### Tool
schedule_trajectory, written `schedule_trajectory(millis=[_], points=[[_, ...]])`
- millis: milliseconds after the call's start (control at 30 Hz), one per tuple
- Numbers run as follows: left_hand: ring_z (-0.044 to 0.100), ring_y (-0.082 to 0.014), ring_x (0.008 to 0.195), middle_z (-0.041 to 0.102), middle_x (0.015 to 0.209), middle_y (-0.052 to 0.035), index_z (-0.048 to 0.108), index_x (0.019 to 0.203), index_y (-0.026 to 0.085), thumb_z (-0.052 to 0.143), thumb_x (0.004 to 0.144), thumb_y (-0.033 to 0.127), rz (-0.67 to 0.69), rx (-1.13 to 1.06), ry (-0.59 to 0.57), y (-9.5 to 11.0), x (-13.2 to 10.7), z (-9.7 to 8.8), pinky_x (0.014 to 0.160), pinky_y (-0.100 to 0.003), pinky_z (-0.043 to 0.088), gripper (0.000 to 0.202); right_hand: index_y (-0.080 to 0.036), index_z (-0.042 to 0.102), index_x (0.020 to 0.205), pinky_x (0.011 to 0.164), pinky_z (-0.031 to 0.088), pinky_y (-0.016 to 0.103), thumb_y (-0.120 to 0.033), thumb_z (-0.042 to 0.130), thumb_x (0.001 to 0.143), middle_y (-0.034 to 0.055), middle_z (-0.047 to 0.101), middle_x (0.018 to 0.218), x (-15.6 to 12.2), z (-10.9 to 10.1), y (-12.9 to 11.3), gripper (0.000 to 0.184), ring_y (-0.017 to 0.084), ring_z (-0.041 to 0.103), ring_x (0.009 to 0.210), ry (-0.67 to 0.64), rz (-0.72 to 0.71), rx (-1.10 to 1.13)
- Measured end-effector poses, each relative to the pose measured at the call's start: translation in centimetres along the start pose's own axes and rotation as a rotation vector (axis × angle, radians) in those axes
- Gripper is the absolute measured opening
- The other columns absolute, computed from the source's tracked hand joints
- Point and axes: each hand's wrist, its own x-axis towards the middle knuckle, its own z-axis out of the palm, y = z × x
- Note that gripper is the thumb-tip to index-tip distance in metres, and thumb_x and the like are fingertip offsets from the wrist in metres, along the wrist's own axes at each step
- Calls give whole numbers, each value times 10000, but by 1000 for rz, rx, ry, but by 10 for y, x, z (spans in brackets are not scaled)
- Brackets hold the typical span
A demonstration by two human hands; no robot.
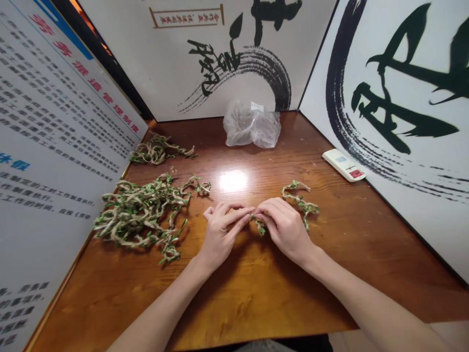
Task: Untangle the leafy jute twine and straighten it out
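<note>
As the left hand (220, 234) and right hand (284, 227) pinch together, fingertips meeting | leafy jute strand (298, 203) held in the grip, trailing right | tangled twine pile (141, 210) waits left | smaller bundle (157, 150) beyond it

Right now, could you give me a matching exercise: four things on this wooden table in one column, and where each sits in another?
Things:
1. Short leafy twine strand
2. Large leafy twine pile
3. Clear plastic bag
4. White remote control

Places:
A. Beside the right panel
B. By the back panel
C. Between the left hand and right hand
D. Left of both hands

Pairs: 1C, 2D, 3B, 4A.
</note>
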Motion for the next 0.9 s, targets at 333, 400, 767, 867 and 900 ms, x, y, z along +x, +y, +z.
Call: schedule_trajectory(millis=[333, 400, 767, 867, 900], points=[[597, -168, 915, 703, 942, 23, 734, 916, 310, 583, 906, 333, -83, -73, -21, 1, 2, 0, 809, -366, 268, 153, -152, 534, 823, 699, 407, 315, -132, 466, 939, 66, 601, 778, 0, -1, -2, 137, 183, 520, 748, 26, -17, -19], [606, -171, 910, 702, 944, 9, 739, 895, 296, 583, 902, 342, -110, -126, -26, 0, 3, 1, 802, -358, 300, 163, -156, 529, 825, 700, 410, 313, -127, 472, 935, 58, 597, 777, 0, 0, -3, 128, 179, 518, 747, 27, 7, 42], [623, -162, 860, 723, 891, 20, 718, 833, 255, 596, 896, 314, -89, -5, -3, 2, 3, -1, 812, -378, 263, 149, -162, 627, 866, 748, 434, 325, -181, 552, 921, 48, 679, 838, 1, -2, 2, 94, 175, 582, 794, 38, -17, -26], [616, -164, 858, 724, 906, 13, 715, 837, 256, 603, 891, 298, -54, 64, -2, 4, 2, -2, 795, -383, 249, 132, -162, 643, 866, 741, 429, 319, -195, 530, 939, 50, 686, 834, 2, -4, -1, 138, 169, 577, 784, 30, -91, -105], [614, -163, 858, 723, 909, 11, 714, 836, 253, 605, 889, 290, -45, 71, -1, 5, 2, -2, 790, -381, 251, 126, -163, 647, 862, 737, 426, 317, -195, 523, 943, 49, 686, 828, 3, -5, -2, 151, 168, 576, 777, 27, -105, -132]])
